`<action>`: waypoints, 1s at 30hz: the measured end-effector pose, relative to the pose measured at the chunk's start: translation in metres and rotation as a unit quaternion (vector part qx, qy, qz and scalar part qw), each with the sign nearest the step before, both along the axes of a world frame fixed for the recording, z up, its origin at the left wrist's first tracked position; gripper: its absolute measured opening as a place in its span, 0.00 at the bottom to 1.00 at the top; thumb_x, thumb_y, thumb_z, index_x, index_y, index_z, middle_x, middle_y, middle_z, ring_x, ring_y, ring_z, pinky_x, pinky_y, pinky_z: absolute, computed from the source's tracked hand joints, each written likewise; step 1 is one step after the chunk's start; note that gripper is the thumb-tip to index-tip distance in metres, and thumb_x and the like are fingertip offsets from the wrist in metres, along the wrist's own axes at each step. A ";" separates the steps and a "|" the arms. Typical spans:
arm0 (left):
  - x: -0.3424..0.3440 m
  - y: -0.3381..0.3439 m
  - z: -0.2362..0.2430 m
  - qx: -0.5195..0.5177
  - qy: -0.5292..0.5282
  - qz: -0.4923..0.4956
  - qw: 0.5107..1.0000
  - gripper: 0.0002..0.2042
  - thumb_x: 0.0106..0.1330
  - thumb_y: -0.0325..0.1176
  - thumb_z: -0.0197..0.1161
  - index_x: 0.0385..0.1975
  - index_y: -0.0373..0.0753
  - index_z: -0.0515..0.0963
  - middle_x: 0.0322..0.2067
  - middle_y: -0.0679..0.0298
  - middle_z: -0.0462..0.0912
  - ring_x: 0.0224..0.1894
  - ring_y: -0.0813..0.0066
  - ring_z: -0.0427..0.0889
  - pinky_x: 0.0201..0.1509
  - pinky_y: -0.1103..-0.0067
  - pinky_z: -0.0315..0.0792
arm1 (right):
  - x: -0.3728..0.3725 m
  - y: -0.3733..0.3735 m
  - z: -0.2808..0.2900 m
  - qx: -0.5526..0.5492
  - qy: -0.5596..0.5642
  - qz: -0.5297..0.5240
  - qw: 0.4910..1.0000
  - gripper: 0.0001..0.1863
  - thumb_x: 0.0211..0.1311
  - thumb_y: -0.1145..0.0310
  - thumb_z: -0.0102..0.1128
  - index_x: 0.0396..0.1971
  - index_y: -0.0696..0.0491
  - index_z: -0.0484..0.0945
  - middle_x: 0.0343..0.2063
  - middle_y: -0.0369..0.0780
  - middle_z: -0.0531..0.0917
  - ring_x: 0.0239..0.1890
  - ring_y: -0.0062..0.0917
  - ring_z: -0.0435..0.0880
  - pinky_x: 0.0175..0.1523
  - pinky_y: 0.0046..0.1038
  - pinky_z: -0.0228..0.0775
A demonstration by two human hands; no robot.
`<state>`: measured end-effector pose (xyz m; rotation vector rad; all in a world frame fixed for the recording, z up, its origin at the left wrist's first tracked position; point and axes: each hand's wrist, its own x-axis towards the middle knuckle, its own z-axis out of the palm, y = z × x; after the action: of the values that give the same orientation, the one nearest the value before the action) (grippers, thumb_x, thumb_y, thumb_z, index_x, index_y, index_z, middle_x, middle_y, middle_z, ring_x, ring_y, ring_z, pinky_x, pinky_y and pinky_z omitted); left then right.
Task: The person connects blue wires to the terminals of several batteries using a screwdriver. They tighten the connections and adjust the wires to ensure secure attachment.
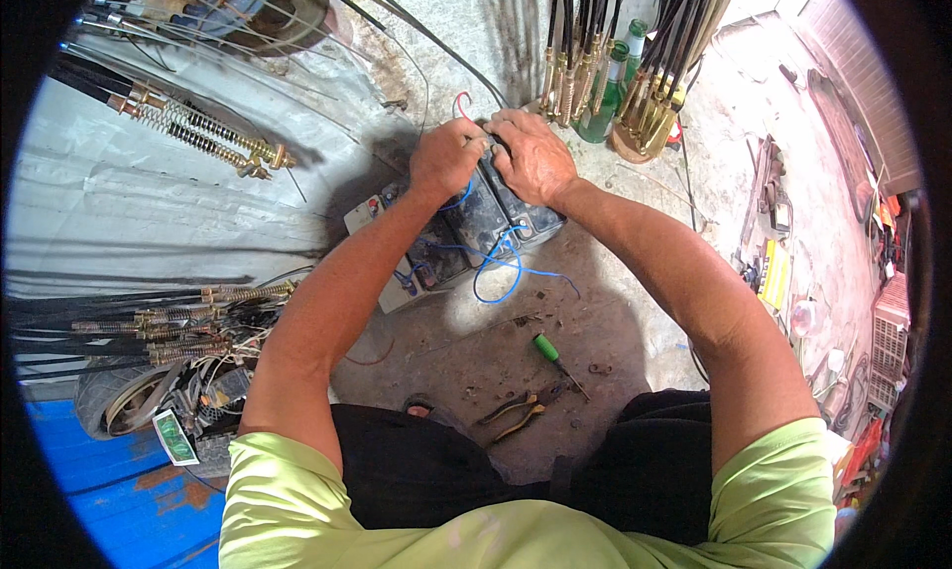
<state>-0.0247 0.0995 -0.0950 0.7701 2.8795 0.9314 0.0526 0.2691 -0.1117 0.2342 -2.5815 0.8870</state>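
Observation:
Several dark, dusty batteries (483, 220) stand side by side on the floor ahead of me. At their far end, my left hand (448, 159) is closed with its fingertips pinched at the foot of a short red wire (462, 101). Close against it, my right hand (536, 159) curls its fingers down over the battery's far edge; what they grip is hidden. Blue wire (518, 261) loops off the near end of the batteries, its loose end trailing right. A pale-topped battery (399, 293) sits at the left of the group, partly behind my left forearm.
A green-handled screwdriver (545, 347) and yellow-handled pliers (516, 410) lie on the floor between my legs. Green bottles (598, 113) stand at the back right beside upright black cables with brass ends (650, 123). Spring-covered cables (198, 132) lie at the left.

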 end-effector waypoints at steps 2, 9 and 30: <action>-0.004 -0.001 -0.001 -0.009 0.039 -0.008 0.999 0.10 0.62 0.37 0.67 0.35 0.38 0.85 0.35 0.53 0.88 0.41 0.54 0.88 0.48 0.65 0.78 | -0.001 0.000 -0.001 0.001 0.003 0.001 1.000 0.20 0.62 0.66 0.57 0.54 0.52 0.79 0.56 0.45 0.77 0.61 0.44 0.74 0.69 0.40 0.65; -0.008 -0.004 -0.002 0.016 -0.050 -0.013 0.999 0.09 0.62 0.40 0.66 0.36 0.44 0.86 0.38 0.55 0.88 0.45 0.52 0.87 0.50 0.63 0.78 | 0.000 0.001 0.001 -0.011 -0.008 0.008 1.000 0.20 0.62 0.67 0.58 0.54 0.52 0.79 0.56 0.44 0.77 0.61 0.43 0.73 0.69 0.40 0.65; -0.005 -0.005 0.000 0.017 -0.007 -0.053 0.998 0.10 0.61 0.32 0.63 0.39 0.36 0.85 0.36 0.54 0.88 0.40 0.59 0.88 0.48 0.69 0.78 | -0.002 0.000 -0.001 0.006 -0.006 0.002 1.000 0.20 0.61 0.67 0.58 0.54 0.54 0.78 0.56 0.45 0.77 0.61 0.44 0.74 0.69 0.40 0.65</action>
<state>-0.0301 0.0941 -0.0953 0.9033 2.7864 0.9716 0.0506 0.2695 -0.1123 0.2386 -2.5984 0.8760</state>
